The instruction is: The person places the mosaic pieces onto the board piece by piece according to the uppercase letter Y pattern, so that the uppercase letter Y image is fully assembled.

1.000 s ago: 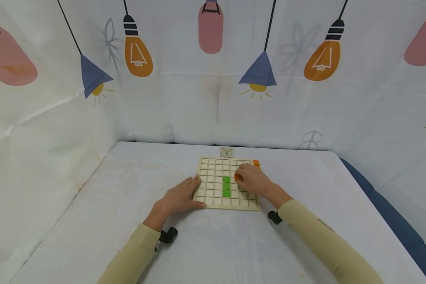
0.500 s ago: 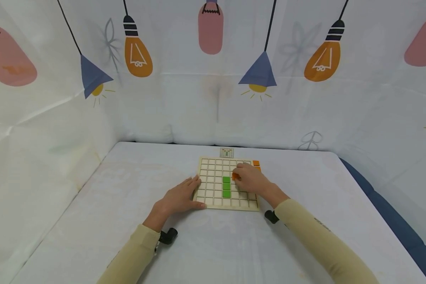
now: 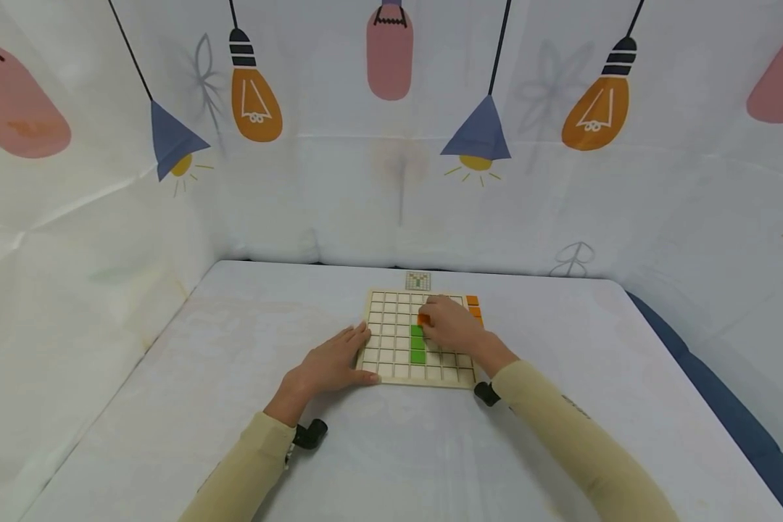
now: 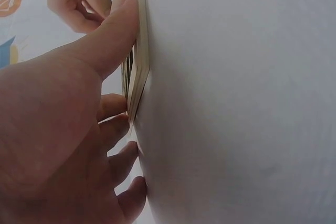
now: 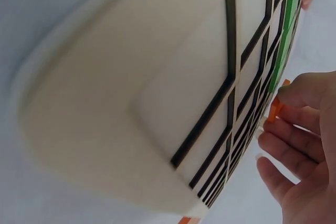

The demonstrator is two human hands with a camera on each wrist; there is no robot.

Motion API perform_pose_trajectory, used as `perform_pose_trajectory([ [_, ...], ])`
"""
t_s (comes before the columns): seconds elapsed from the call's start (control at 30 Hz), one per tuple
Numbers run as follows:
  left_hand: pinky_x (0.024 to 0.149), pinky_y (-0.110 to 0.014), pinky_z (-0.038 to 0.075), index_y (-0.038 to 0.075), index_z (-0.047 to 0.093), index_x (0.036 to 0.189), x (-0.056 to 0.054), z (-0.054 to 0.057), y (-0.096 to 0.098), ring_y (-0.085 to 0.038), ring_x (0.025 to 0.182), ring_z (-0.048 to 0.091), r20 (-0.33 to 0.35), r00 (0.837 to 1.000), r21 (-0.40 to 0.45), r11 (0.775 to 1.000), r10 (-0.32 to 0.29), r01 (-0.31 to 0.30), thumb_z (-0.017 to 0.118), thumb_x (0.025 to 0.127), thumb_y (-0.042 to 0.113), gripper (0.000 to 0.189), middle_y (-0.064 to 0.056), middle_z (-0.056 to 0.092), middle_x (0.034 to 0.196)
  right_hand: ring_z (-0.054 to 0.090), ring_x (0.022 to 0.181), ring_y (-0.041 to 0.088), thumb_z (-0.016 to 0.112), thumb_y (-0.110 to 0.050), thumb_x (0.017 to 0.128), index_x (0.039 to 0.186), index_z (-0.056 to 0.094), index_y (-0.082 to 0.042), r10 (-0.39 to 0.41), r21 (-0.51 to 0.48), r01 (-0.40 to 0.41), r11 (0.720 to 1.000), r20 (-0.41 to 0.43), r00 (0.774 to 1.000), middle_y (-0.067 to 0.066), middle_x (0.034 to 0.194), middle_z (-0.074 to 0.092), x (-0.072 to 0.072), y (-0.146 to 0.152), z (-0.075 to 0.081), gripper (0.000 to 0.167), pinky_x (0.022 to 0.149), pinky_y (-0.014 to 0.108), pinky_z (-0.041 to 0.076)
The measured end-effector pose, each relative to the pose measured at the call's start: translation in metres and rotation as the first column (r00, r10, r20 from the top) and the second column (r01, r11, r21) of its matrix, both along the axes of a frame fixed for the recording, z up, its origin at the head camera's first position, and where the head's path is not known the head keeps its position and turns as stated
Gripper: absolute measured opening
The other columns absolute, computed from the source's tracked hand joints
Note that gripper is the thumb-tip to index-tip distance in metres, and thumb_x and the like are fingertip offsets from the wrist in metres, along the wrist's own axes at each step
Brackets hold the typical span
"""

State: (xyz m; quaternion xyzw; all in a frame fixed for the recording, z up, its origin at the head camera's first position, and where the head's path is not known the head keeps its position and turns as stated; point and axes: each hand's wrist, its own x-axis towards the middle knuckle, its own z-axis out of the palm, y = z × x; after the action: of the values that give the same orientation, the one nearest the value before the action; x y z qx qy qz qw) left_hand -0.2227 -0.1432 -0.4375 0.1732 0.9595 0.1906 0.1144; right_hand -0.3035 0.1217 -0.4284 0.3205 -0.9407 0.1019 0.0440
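My right hand [image 3: 453,325] pinches a small orange tile [image 5: 275,107] between thumb and fingers, over the middle of a pale grid board [image 3: 386,361]. Right below that tile in the head view, several green tiles [image 3: 417,344] form a column in the grid. My left hand [image 3: 329,362] rests at the board's near left corner, fingers spread along the left side and thumb on the front edge. From the left wrist, the thumb lies across the board's edge [image 4: 140,66]. Part of the grid is hidden under the right hand.
Several orange tiles [image 3: 473,301] lie at the board's far right corner. Behind the board is a small card [image 3: 418,281] with a printed grid pattern. All this is on a white table [image 3: 287,304], with patterned cloth [image 3: 339,188] hanging around it.
The right hand has moved left across the board with the orange tile, up to the top of the green column. The left hand has stayed in place.
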Motion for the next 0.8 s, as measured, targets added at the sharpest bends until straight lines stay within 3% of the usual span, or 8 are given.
perform_pose_trajectory([
  [0.43, 0.120, -0.052, 0.030, 0.015, 0.030, 0.157, 0.001, 0.006, 0.002, -0.027, 0.155, 0.019, 0.008, 1.000, 0.000, 1.000, -0.005, 0.005, 0.067, 0.085, 0.063, 0.094, -0.001, 0.017, 0.168, 0.057, 0.091, 0.018, 0.060, -0.017, 0.096, 0.105, 0.073, -0.011, -0.014, -0.001, 0.014, 1.000, 0.028, 1.000, 0.002, 0.097, 0.065, -0.007, -0.020, -0.002, 0.016, 0.081, 0.034, 0.052],
  [0.8, 0.118, -0.055, 0.032, 0.016, 0.030, 0.157, 0.001, 0.005, 0.002, -0.027, 0.155, 0.018, 0.028, 1.000, 0.001, 1.000, 0.009, -0.009, 0.068, 0.084, 0.063, 0.095, 0.000, 0.016, 0.168, 0.049, 0.081, 0.016, 0.059, -0.014, 0.096, 0.102, 0.073, -0.009, -0.006, 0.032, 0.005, 0.999, 0.038, 0.999, 0.001, 0.091, 0.059, -0.008, -0.031, 0.000, 0.016, 0.073, 0.030, 0.046],
])
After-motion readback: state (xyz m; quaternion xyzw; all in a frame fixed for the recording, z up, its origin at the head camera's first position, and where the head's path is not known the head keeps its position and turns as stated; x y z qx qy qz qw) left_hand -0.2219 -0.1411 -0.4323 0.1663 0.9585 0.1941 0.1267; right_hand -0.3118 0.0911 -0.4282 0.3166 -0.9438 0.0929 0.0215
